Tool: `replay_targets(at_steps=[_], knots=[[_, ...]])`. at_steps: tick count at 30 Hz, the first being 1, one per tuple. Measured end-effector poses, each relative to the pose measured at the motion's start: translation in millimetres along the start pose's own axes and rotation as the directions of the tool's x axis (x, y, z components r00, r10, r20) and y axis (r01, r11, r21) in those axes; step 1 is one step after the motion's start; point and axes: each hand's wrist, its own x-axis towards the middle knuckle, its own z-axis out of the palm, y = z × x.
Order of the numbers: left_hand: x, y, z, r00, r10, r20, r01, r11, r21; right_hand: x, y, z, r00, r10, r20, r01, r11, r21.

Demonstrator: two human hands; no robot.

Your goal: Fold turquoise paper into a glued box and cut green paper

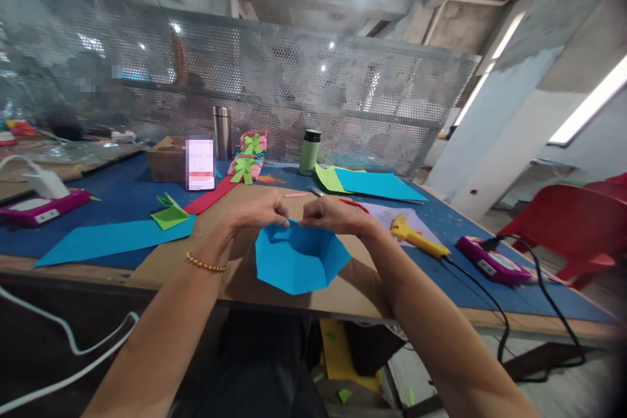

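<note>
A folded blue paper piece [298, 261] hangs over the brown cardboard sheet [230, 268] at the table's near edge. My left hand [259, 210] pinches its top edge on the left, fingers closed. My right hand [330, 214] pinches the same top edge on the right, fingers closed too. The two hands almost touch above the paper. A gold bead bracelet [206, 264] sits on my left wrist.
A yellow glue gun [416, 235] with a black cord lies to the right, next to a magenta device [490, 260]. Blue paper strip [112, 238], green folded paper [170, 214], red strip, paper bows [245, 166], a green flask [309, 151], a steel flask [222, 132], and a red chair [573, 222] surround the work spot.
</note>
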Motion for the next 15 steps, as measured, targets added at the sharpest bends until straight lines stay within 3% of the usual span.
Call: replay_targets(at_steps=[7,12,15], knots=[[-0.8,-0.1,1.2,0.999,-0.036,-0.001,0.036,0.999,-0.028,-2.9,5.4,-3.4,0.999,0.046,0.023,-0.046,0.999,-0.002],[5.7,-19.1,9.9,1.000,-0.011,-0.002,0.011,0.999,-0.043,-3.3,-0.5,-3.8,1.000,-0.003,0.012,0.003,1.000,0.002],[6.3,-17.4,9.9,1.000,-0.011,0.013,0.012,0.998,-0.054,-3.8,-4.8,-3.9,0.999,-0.041,0.009,0.041,0.999,0.005]])
